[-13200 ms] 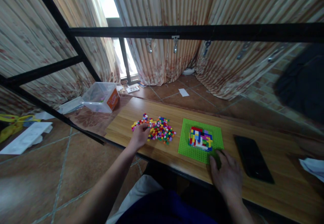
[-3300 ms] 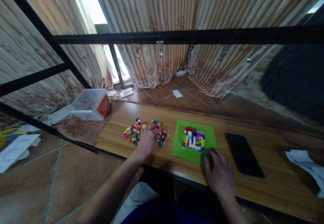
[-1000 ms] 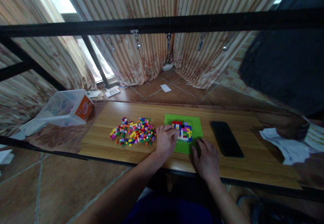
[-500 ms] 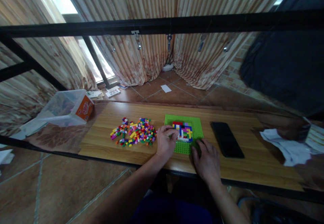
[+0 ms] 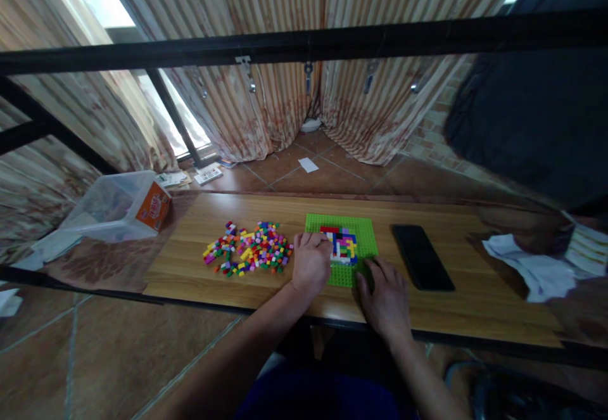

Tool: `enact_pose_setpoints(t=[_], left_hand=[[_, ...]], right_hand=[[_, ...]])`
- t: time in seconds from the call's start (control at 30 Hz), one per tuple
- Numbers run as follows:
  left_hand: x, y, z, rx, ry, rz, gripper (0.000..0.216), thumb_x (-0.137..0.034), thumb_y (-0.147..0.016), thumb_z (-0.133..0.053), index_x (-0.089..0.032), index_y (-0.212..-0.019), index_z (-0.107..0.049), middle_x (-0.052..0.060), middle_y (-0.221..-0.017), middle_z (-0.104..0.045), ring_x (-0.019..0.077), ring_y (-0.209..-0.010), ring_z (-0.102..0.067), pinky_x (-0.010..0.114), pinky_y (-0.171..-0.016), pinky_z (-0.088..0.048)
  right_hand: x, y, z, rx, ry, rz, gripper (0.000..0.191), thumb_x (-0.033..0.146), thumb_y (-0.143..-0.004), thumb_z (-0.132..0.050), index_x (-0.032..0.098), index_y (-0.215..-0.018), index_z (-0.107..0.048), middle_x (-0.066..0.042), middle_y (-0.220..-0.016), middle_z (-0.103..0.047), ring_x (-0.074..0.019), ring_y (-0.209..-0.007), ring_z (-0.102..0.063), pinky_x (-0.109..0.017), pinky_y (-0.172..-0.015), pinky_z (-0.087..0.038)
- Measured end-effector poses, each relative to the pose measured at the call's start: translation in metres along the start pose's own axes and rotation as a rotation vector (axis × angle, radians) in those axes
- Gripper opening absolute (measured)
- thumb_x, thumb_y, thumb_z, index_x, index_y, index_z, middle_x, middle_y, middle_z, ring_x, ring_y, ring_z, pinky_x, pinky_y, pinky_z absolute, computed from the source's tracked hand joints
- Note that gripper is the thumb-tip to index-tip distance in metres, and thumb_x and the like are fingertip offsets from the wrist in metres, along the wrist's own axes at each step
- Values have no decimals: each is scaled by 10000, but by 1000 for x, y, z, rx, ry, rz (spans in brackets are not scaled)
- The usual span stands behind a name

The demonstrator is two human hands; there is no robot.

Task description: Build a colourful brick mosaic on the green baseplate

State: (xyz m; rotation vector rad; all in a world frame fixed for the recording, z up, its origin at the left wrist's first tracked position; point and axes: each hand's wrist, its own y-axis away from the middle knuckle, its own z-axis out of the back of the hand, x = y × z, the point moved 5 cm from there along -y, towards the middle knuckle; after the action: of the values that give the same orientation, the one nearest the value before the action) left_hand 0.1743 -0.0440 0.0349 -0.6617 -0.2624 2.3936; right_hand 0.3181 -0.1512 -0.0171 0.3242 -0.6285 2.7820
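A green baseplate (image 5: 363,230) lies on the wooden table (image 5: 285,208) and carries a flat patch of coloured bricks (image 5: 342,245). My left hand (image 5: 311,263) rests with curled fingers at the plate's left edge, fingertips against the brick patch; what they hold is hidden. My right hand (image 5: 384,293) lies flat with fingers spread on the plate's near right corner. A loose pile of small coloured bricks (image 5: 247,255) is spread on the table left of my left hand.
A black phone (image 5: 420,257) lies right of the plate. White crumpled cloth (image 5: 536,268) sits at the far right. A clear plastic box with an orange label (image 5: 118,204) stands left of the table. A black metal bar (image 5: 304,43) crosses overhead.
Since 3.3 s ago my left hand went from the loose brick pile to the baseplate's left edge; over the last second it stays at the brick patch. My right hand keeps pressing the plate's corner.
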Motion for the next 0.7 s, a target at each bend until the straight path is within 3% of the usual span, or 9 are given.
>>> enact_pose_setpoints(t=[0.1,0.3,0.7], left_hand=[[-1,-3,1,53,-50,-28,155,-158,-856,-532,-214,-814,-670,33,-1015,-673,217,-946,-524,402,-882,-343],[2,-8,2,102,-69,50,201,-213,-889,-498,-213,-758,-649,32,-931,-666,206,-871,-538,374,-800,-353],[-11,-13,5,220,-235,-137,215,-112,-865,-463,-171,-843,-669,91,-930,-645,232,-910,-573,416,-883,-376]], right_hand=[[0,0,0,2,-4,-3,404,416,-934,-415,158,-1191,-590,-146,-1247,-581,-302,-1115,-506,-465,-926,-408],[-1,0,-1,-2,-5,-2,412,422,-933,-417,157,-1195,-592,-150,-1247,-581,-307,-1113,-508,-472,-928,-405],[1,-1,1,2,-20,-16,398,410,-934,-440,157,-1198,-599,-148,-1261,-579,-299,-1123,-509,-472,-946,-409]])
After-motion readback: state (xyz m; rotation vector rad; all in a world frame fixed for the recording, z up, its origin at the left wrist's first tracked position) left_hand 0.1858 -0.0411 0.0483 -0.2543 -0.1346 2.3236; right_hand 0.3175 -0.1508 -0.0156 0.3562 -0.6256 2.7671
